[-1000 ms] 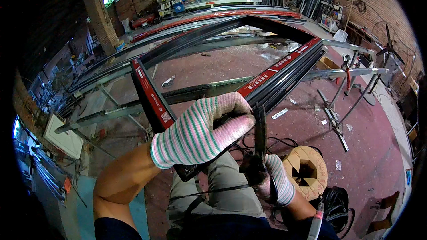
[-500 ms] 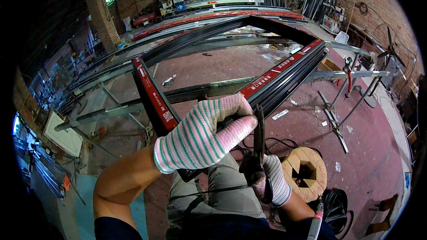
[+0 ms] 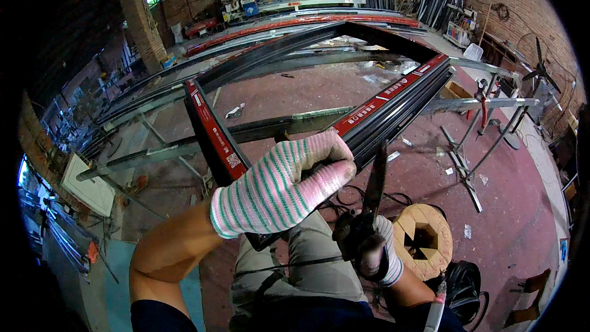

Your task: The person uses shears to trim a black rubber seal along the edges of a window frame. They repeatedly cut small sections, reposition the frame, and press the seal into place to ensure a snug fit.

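Note:
A large black metal frame (image 3: pixel 399 107), with red film strips along its sides, lies across metal rails in front of me. My left hand (image 3: pixel 289 178), in a striped pink, white and green glove, is closed on the frame's near end, thumb against bent fingers. The glove hides the part it grips. Lower and to the right, my right hand (image 3: pixel 382 252), in a matching glove, is wrapped round a dark tool with a long flat blade (image 3: pixel 374 187). The blade points up, just right of the frame's near end and apart from my left fingers.
Metal support rails (image 3: pixel 135 160) run under the frame. A round wooden spool (image 3: pixel 424 240) stands by my right forearm, with black cables beside it. Pliers with red handles (image 3: pixel 483 107) hang at the right rail, near a fan (image 3: pixel 539 71). Long profiles lie at the back.
My right hand has shifted slightly right, and the tool's blade has swung away from my left fingers and tilted right. My left hand stays on the frame.

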{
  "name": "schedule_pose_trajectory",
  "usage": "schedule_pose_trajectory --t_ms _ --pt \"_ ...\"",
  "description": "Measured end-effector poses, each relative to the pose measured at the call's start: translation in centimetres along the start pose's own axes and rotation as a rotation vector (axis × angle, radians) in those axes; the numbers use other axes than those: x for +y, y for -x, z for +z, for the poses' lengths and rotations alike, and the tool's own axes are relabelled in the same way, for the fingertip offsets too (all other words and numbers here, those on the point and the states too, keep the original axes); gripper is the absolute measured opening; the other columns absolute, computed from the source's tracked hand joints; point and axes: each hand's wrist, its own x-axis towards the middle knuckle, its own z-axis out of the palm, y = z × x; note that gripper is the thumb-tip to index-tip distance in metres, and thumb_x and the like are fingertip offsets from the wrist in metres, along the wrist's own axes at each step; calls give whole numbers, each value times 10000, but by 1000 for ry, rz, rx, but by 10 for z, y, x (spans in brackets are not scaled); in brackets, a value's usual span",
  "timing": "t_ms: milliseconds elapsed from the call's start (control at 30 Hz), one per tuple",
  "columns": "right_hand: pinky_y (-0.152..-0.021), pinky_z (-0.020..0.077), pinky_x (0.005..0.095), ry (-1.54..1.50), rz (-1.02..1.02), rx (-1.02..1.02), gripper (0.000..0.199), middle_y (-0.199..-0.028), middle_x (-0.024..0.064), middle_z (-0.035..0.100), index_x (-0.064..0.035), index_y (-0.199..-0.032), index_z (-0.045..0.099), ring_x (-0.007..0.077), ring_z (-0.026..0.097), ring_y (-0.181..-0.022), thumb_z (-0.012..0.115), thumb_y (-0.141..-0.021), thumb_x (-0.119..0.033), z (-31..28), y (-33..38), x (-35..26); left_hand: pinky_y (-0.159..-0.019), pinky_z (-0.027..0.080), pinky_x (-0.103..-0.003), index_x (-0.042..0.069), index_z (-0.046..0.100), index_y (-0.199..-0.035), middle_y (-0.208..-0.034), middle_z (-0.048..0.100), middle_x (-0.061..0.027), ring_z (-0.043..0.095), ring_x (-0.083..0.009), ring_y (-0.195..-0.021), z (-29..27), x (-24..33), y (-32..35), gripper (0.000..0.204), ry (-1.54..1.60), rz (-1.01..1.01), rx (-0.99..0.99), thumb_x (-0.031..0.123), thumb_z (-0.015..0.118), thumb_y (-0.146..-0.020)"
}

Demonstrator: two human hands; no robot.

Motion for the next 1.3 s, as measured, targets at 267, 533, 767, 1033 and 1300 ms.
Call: schedule_pose_trajectory --t_ms 267,533,767,1033,1300 --pt "-530 446 262 -126 135 239 404 -750 37 638 -8 -900 649 110 559 -603 687 -894 -410 -57 29 59 -1130 294 -491 71 653 -982 -945 695 -95 640 -274 -1036 -31 4 37 380 -301 190 -10 402 471 -1022" --pt "-512 415 306 662 110 180 487 -611 33 593 -13 -820 627 122 506 -557 802 -778 -466 -67 41 103 -1077 375 -498 39 614 -1028 -1009 658 -124 615 -298 -1041 -35 -19 93 182 -624 403 393 166 541 -920" --pt "-586 435 249 506 251 -20 277 -788 3 572 -22 -988 583 72 487 -675 801 -818 -43 -57 22 193 -959 446 -366 8 604 -1054 -1042 632 -98 597 -205 -986 -28 -75 136 150 -492 316 934 60 536 -931" --pt "-972 444 386 253 84 0 264 -1116 156 637 -12 -1129 602 287 576 -1052 599 -905 -153 -62 -49 315 -819 492 -348 15 624 -1085 -983 646 -93 607 -196 -901 27 -143 180 204 -346 -161 1007 171 622 -953" --pt "-930 465 371 461 78 -45 238 -1092 159 638 -19 -1108 624 293 592 -994 614 -883 -98 -46 -97 308 -819 513 -359 43 660 -1019 -954 673 -118 646 -265 -907 51 -187 204 118 -45 -388 855 111 622 -931"
